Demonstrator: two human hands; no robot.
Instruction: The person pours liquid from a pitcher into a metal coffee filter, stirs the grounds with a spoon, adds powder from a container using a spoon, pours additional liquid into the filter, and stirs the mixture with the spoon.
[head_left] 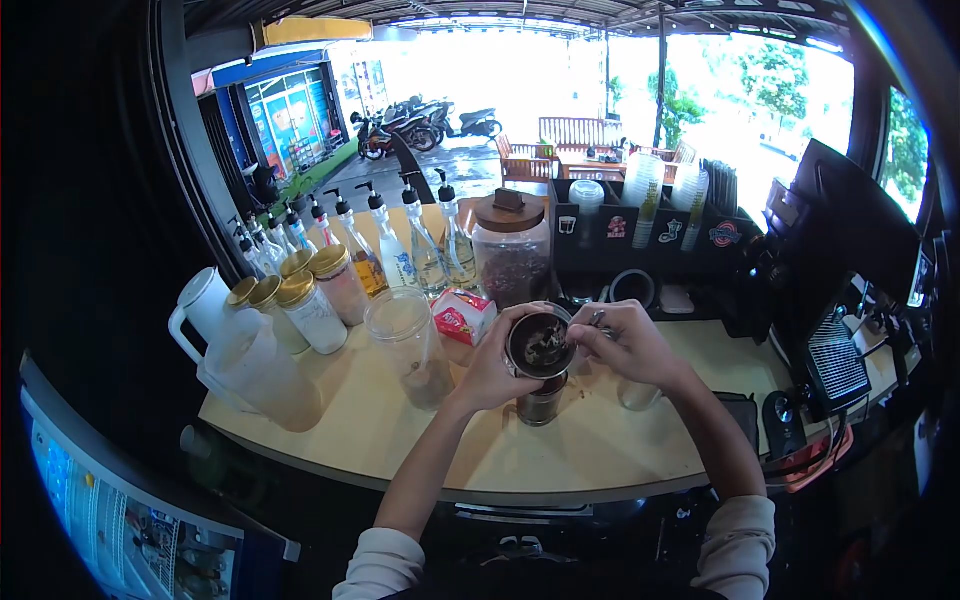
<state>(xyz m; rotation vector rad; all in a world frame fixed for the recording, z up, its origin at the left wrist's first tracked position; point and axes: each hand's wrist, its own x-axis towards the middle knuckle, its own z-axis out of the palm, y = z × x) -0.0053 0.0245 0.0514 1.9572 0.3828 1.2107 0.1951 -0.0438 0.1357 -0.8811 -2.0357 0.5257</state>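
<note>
My left hand is wrapped round the side of a round cup with dark contents and some lighter bits on top. Fingers of my right hand are pinched at the cup's right rim on a small metal handle, probably a spoon's; its lower end cannot be made out. Directly below the cup, a glass jar with dark contents stands on the wooden counter. A red and white box is just left of my left hand.
A clear plastic container and a pitcher stand left. Gold-lidded jars and pump bottles line the back left. Behind the cup is a wooden-lidded jar. A black cup organizer and a machine occupy the right.
</note>
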